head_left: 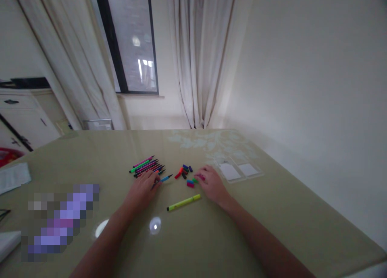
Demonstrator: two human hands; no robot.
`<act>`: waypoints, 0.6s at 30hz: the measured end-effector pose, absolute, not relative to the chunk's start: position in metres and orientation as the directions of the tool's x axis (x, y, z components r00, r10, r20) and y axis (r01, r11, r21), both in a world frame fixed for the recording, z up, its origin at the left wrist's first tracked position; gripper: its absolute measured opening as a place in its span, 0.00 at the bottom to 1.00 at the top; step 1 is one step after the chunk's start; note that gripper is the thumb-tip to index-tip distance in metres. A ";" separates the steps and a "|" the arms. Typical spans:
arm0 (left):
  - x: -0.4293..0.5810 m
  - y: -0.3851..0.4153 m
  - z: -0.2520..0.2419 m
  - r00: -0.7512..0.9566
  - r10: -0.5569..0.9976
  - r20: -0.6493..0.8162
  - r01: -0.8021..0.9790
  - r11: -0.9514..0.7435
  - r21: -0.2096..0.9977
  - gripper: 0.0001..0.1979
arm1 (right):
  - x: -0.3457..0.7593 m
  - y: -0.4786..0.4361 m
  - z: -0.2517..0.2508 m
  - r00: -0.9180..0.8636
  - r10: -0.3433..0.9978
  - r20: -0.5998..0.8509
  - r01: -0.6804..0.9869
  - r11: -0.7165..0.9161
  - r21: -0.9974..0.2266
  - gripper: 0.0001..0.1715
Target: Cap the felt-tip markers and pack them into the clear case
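Several uncapped markers lie side by side left of centre on the table. My left hand is closed on a blue marker, its dark tip pointing right. Loose coloured caps lie in a small heap between my hands. My right hand has its fingers bent together around a pink cap, beside a green cap and a magenta cap. Nearer to me rests a capped yellow-green marker.
A clear plastic case with white inserts lies open beyond my right hand. At the left are a blurred purple item, a pale packet and a white object. A wall borders the table's right side.
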State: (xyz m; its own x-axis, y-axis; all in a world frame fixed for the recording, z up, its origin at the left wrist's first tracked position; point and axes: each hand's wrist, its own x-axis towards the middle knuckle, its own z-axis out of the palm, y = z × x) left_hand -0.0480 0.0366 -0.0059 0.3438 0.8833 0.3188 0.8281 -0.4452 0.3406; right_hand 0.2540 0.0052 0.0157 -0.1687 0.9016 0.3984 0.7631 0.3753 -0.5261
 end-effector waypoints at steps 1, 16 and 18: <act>-0.043 0.036 -0.005 0.334 0.878 0.343 0.824 -0.448 0.346 0.08 | 0.249 0.006 0.018 -0.200 0.906 0.373 0.777 0.379 -0.502 0.07; -0.002 0.003 0.021 0.145 0.856 0.495 0.490 -0.497 0.716 0.15 | 0.249 -0.004 0.032 -0.146 0.927 0.344 0.573 0.363 -0.735 0.08; 0.003 0.000 0.022 0.127 0.866 0.484 0.434 -0.487 0.758 0.14 | 0.257 -0.013 0.031 -0.080 0.928 0.363 0.415 0.362 -0.835 0.11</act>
